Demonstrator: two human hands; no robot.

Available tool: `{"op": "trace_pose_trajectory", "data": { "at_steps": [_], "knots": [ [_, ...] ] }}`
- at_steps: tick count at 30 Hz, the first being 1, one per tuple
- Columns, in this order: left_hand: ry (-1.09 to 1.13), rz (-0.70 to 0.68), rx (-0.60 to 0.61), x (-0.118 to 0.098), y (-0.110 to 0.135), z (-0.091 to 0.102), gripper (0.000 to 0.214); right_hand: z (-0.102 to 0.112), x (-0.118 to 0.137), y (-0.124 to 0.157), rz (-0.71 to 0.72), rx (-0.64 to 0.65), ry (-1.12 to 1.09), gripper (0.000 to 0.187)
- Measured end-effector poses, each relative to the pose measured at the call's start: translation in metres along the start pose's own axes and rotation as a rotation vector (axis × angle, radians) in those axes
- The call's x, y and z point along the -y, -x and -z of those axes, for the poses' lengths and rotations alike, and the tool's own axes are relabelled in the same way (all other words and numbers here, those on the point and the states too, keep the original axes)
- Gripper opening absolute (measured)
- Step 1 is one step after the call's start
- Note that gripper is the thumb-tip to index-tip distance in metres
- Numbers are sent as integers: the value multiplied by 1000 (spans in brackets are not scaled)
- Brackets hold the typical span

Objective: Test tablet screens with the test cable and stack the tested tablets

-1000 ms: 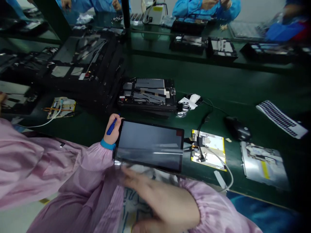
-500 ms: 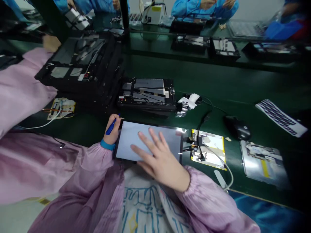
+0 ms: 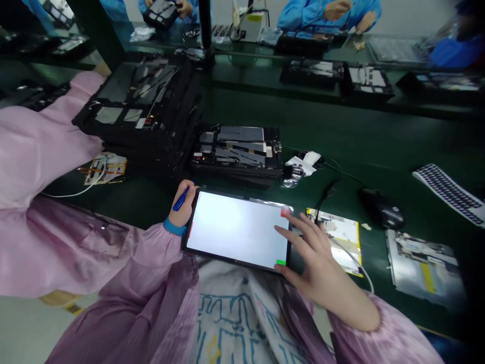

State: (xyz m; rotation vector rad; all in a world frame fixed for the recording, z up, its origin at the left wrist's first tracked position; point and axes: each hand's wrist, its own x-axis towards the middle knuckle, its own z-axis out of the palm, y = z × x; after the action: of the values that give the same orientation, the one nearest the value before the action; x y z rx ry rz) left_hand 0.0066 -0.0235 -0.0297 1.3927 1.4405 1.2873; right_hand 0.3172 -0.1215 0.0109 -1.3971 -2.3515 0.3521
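Observation:
A tablet point(image 3: 238, 230) with a lit white screen rests on the near table edge over my lap. My left hand point(image 3: 184, 205) is closed on its left edge and also holds a blue pen point(image 3: 181, 199). My right hand point(image 3: 318, 255) sits at the tablet's right edge, fingers spread, thumb at the lower right corner beside a small green mark, fingertips near the red mark at the top right.
A stack of opened black tablet backs point(image 3: 238, 151) lies behind the tablet, a taller stack point(image 3: 142, 108) to its left. A yellow-edged board with cable point(image 3: 341, 237), a mouse point(image 3: 382, 212), a keyboard point(image 3: 449, 191) and a metal plate point(image 3: 424, 263) lie right. A co-worker's pink sleeve point(image 3: 41, 146) reaches in from the left.
The tablet screen went from dark to bright white. My right hand rose from my lap, lay flat on the screen, then slid to the right edge. The co-worker's sleeve came in from the left.

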Motion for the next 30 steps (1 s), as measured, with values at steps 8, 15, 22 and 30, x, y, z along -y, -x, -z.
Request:
{"op": "trace_pose_trajectory", "data": {
  "at_steps": [8,15,22,30],
  "knots": [
    [38,55,7,-4,2,-1,36,-8,5,8,-12,22,-18,68],
    [16,48,-3,-5,3,-2,35,-32,38,-4,205,25,145,43],
    [38,38,20,-6,3,-3,36,-36,40,-4,280,13,120,35],
    [24,52,6,-4,2,1,33,-14,21,-10,164,-127,12,34]
  ]
}}
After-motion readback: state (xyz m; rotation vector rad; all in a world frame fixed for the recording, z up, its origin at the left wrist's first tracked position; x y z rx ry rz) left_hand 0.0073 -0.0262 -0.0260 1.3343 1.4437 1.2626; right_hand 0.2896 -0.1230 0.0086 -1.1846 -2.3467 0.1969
